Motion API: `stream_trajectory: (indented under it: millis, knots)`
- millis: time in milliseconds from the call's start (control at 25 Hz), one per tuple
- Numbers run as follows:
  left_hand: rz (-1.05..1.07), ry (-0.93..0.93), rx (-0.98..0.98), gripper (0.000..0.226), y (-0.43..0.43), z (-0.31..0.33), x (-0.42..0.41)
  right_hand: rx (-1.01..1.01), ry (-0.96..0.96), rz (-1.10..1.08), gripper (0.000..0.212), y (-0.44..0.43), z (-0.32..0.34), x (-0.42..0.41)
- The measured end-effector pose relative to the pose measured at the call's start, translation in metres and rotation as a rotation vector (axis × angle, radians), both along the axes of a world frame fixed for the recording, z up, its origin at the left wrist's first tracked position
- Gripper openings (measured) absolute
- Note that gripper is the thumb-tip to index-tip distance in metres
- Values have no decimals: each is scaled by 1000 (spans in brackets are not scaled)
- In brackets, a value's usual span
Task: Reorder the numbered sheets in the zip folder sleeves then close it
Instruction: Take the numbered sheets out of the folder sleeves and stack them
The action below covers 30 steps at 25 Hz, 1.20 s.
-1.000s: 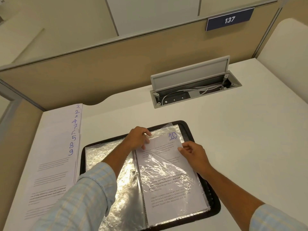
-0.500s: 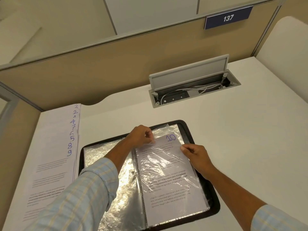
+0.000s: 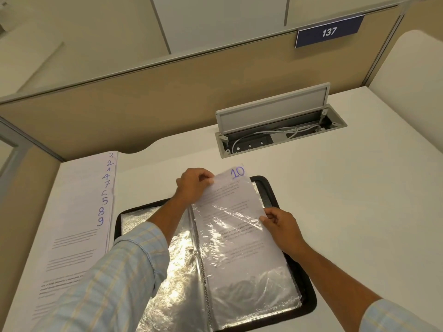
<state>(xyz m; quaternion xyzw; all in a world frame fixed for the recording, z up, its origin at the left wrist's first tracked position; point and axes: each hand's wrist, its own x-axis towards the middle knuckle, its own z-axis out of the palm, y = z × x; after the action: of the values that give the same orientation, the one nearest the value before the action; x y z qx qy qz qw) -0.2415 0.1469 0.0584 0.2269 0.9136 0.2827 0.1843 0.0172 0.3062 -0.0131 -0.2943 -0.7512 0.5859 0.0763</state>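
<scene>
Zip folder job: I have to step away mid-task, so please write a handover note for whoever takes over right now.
Left hand: pinches the top left corner of sheet 10.
Right hand: pinches the right edge of the sleeve.
Things: the zip folder lies open on the desk. Sheet 10 sticks partway out of the sleeve's top. The other numbered sheets lie fanned to the folder's left, out of order.
Done: those sheets are out.
Left: probably free sheet 10, refill the sleeves in order, zip the folder shut.
</scene>
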Motion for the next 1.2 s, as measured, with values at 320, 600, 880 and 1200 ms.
stream_trajectory:
  millis: [320, 600, 880, 1200]
  knots:
    - [201, 163, 336, 10, -8, 56, -46, 54, -34, -9, 16, -4, 3, -1]
    - [214, 318, 569, 9, -29, 130, -42, 31, -31, -97, 30, -9, 11, -1]
    - [88, 391, 653, 10, -66, 195, -17, 52, 219, -219, 61, -20, 86, -55]
    - [-41, 365, 680, 10, -128, 248, 11, 204, 380, 62, 67, -67, 168, -109]
